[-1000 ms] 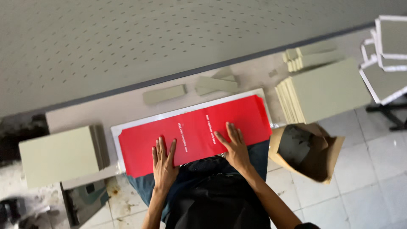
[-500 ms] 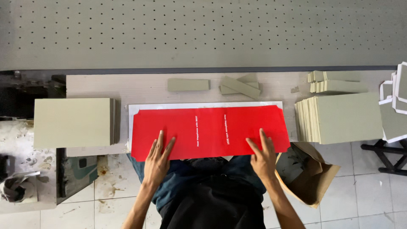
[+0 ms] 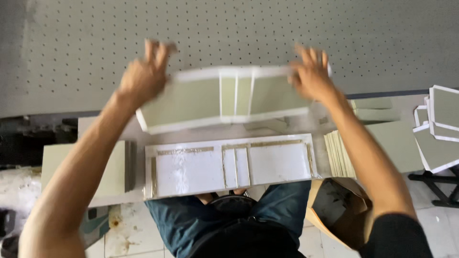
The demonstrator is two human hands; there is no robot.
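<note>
The left hand [image 3: 143,76] has a closed grip on the left end of a long folded cover [image 3: 224,98], and the right hand [image 3: 311,76] grips its right end the same way, fingers curled over the top edge. Both hands are blurred, so how the fingers sit underneath cannot be told. The cover hangs in the air between the two grips, above the bench [image 3: 110,125] and tilted a little, its left end lower. Its facing side shows grey-green board panels with white borders, two wide ones with narrow strips between them.

Half a second ago both palms lay flat on a red sheet spread on the white pad; now the hands are raised, the red face is out of sight, and the white pad [image 3: 229,167] lies bare on the bench with brownish glue marks along its edges.

A stack of grey boards [image 3: 86,165] sits just left of the pad, and another stack [image 3: 377,153] just right of it. More white-edged covers [image 3: 440,131] lie at the far right, well apart. A brown paper bag [image 3: 339,210] stands by the person's right knee. Behind the bench rises a perforated grey wall [image 3: 229,28], close behind the lifted cover.
</note>
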